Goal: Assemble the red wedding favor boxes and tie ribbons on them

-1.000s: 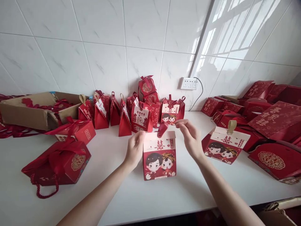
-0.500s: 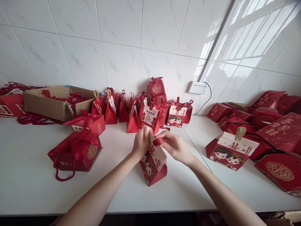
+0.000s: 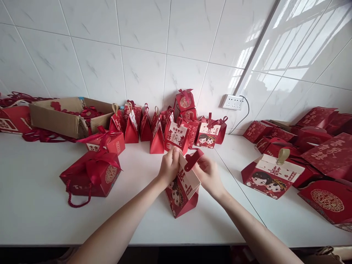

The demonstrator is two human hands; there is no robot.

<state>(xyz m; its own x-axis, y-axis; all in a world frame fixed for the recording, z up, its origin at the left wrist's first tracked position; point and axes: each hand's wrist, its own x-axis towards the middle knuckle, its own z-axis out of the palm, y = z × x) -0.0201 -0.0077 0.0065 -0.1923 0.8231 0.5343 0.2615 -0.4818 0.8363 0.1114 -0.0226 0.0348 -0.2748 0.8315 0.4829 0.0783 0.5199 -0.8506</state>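
Observation:
A red and cream candy box [image 3: 184,192], printed with two cartoon figures, stands tilted in front of me on the white table. My left hand [image 3: 169,165] pinches its upper left edge between thumb and fingers. At the upper right edge my right hand [image 3: 210,174] is closed, its fingertips partly hidden behind the box. A dark red ribbon strap [image 3: 193,160] with a rounded, holed end lies over the top of the cream flap, beside the right fingers. To the right sits a similar box [image 3: 272,176] with a gold ribbon loop.
Several small red boxes [image 3: 131,124] stand in a row along the tiled wall. At the left are a cardboard tray [image 3: 56,117] of red ribbons and a red box with a rope handle [image 3: 90,179]. Red boxes [image 3: 327,152] pile up at the right, near a wall socket [image 3: 231,102].
My right hand has moved down and slightly right, to the box's edge. The ribbon strap, curled at its fingertips before, now stretches over the flap with its holed end showing.

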